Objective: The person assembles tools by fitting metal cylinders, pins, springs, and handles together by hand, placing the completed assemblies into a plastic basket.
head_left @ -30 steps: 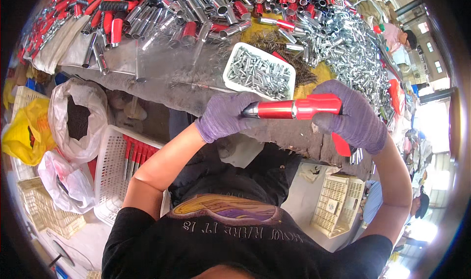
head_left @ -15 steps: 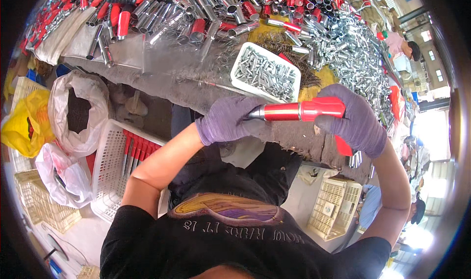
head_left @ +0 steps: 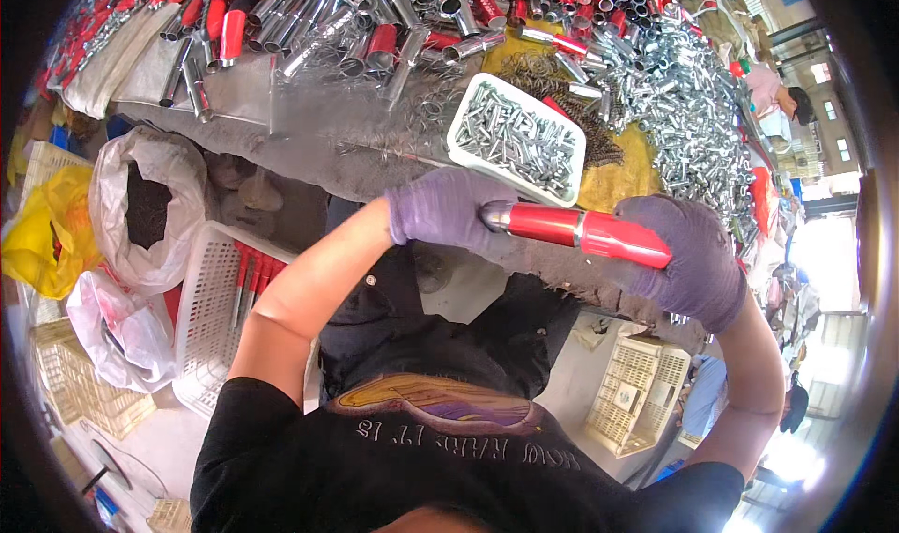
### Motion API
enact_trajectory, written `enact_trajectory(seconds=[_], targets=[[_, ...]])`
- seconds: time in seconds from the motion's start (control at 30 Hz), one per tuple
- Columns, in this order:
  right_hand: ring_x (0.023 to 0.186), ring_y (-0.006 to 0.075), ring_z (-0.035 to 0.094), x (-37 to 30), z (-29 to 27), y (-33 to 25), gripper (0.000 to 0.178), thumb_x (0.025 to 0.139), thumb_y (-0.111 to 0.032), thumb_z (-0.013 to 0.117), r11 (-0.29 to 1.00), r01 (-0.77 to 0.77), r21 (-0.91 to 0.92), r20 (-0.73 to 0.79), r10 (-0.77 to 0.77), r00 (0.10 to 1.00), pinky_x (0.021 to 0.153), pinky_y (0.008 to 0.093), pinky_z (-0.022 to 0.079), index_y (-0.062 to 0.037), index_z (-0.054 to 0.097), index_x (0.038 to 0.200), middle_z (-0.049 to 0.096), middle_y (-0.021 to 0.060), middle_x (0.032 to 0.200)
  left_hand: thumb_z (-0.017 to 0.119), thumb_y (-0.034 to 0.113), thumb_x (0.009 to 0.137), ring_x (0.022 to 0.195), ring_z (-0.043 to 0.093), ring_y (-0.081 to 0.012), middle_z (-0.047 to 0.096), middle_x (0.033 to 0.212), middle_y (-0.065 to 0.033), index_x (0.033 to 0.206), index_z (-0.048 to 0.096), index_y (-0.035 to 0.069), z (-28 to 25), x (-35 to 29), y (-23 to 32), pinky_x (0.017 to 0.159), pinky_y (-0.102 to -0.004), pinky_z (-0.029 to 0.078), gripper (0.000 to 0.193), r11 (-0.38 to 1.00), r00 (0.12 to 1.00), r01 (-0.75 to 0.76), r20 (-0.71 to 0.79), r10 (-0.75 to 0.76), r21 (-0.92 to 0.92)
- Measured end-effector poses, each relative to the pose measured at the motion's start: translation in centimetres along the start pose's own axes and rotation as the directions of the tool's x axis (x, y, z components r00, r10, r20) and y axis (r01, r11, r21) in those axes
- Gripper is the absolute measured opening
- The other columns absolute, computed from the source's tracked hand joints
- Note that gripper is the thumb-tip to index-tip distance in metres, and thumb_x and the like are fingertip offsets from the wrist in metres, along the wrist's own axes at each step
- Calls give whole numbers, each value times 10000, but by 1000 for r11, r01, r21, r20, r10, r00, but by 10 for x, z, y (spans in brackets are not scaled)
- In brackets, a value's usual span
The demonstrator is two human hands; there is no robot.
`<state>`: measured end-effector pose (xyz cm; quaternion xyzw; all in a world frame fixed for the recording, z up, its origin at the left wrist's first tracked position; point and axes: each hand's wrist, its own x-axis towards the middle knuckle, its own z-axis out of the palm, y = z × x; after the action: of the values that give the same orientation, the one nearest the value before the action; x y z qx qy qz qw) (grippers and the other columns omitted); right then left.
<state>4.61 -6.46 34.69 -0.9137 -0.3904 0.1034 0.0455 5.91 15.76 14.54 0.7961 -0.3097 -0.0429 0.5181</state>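
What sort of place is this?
Probably a workshop or small factory handling metal parts. A bench is heaped with red and silver tubes, a white tray holds many small metal pieces, and the gloved left hand and right hand hold a red piece.

Heaped metal tubes point(head_left: 405, 66), a parts tray point(head_left: 567, 196) and, apparently, a distant co-worker point(head_left: 768, 93) show a workshop.

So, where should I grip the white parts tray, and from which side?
Probably the rim of the white tray at its two short ends, one hand from the left, one from the right: it is oblong, open-topped and full of metal parts, so opposed grips should keep it level. Left hand and right hand both hold the red piece.
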Motion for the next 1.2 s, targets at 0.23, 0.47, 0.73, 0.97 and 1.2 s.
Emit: enact_trajectory(seconds=[0.23,0.47,0.73,0.97,1.2], targets=[[795,287,654,-10,19,9,405,728,-338,734,918,-200,343,-69,237,969,705,367,506,-64,610,998,637,110,852,773,350,691,788,629,-303,624,814,-117,932,597,118,40,-17,16,621,-379,497,378,894,874,157,-481,72,420],[758,298,652,-23,28,21,392,770,-328,712,979,-54,198,-49,65,997,688,350,504,-47,604,1022,641,118,834,705,384,719,784,627,-330,635,825,-118,967,575,124,12,3,20,673,-426,491,382,939,994,15,96,-51,344],[715,210,646,-69,75,17,456,790,-332,706,-314,-506,803,593,507,626,621,367,562,-49,566,1119,639,99,897,717,307,670,757,623,-289,616,832,-58,920,564,149,47,-3,30,626,-410,494,333,697,989,6,-106,100,717],[866,357,604,-84,93,31,479,725,-341,733,974,-168,154,-65,180,982,744,408,499,-98,577,1107,626,159,936,725,283,671,801,626,-290,625,869,-54,983,578,149,31,9,30,664,-405,494,370,858,975,-112,222,-3,501],[748,224,635,-82,95,20,436,800,-316,703,-342,-484,806,592,480,647,666,367,545,-78,561,1137,631,98,866,743,286,647,764,625,-280,619,884,-41,979,585,154,49,-3,19,610,-385,502,391,614,985,-130,30,171,778]])
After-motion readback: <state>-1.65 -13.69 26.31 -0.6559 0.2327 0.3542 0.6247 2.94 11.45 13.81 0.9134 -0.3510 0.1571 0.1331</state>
